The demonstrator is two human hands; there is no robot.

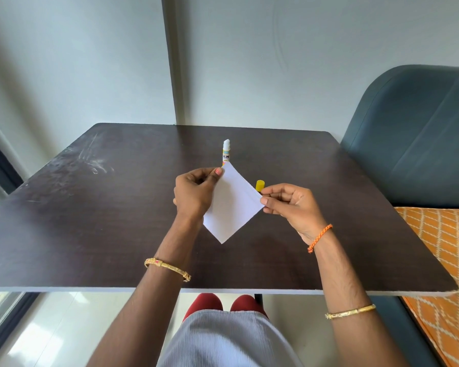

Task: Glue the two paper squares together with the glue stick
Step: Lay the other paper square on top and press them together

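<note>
White paper squares (pixel 229 205) appear joined already, pinched at opposite corners by my left hand (pixel 194 192) and right hand (pixel 286 202); just beyond them stands the uncapped glue stick (pixel 226 152); pressing and recapping remain

A single wide-angle view looks forward and down from the person's head, close over the dark desk (pixel 90 207), facing the far wall (pixel 249 62), forearms entering from below.

Bright daylight (left), edges warped
</note>
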